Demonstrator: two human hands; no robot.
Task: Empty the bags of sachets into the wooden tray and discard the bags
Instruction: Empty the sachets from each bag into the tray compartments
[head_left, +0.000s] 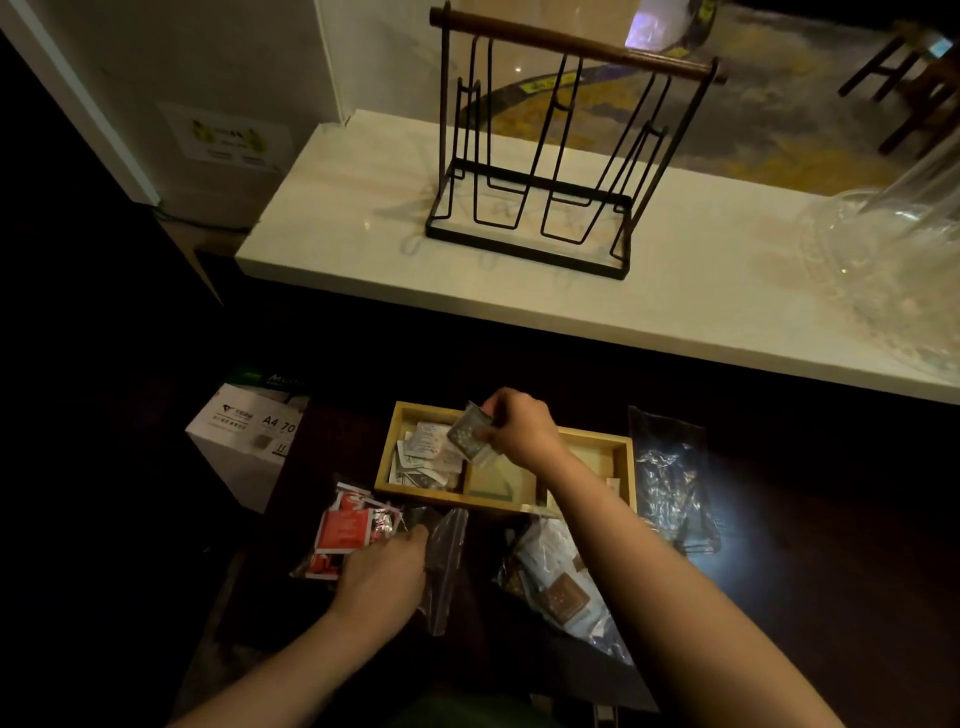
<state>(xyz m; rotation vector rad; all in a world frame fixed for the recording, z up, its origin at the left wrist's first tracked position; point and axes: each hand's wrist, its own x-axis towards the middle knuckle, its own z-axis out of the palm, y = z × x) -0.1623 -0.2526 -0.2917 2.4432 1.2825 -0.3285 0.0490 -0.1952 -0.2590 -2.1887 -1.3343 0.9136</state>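
I look down at a dim, dark surface (805, 597) below a pale stone ledge (519, 291). Near the centre sits the wooden tray (621, 467), a shallow box split into compartments. Its compartment at nine o'clock holds a loose heap of pale sachets (426, 457); the middle one looks nearly bare.

My right hand (519, 428) hovers over the tray's far edge, fingers pinched together on a small dark spotted sachet (469, 434) that hangs above the divider between the left and middle compartments.

My left hand (382, 574), at seven o'clock from the tray, lies on a clear bag (444, 566) just off the tray's near edge; the fingers curl around the plastic, though I cannot tell how tightly. Red and white sachets (345, 530) lie bunched beside that hand, at its eleven o'clock.

At five o'clock from the tray, a full bag of pale and brown sachets (558, 582) rests partly under my right forearm. At three o'clock, a crumpled empty clear bag (670, 483) lies just beside the tray's right wall.

A white paper box (244, 441) stands at nine o'clock, apart from the tray. On the ledge, a black wire rack (540, 156) stands at twelve o'clock, clear glassware (883, 249) at two. Open dark surface spreads toward four o'clock.
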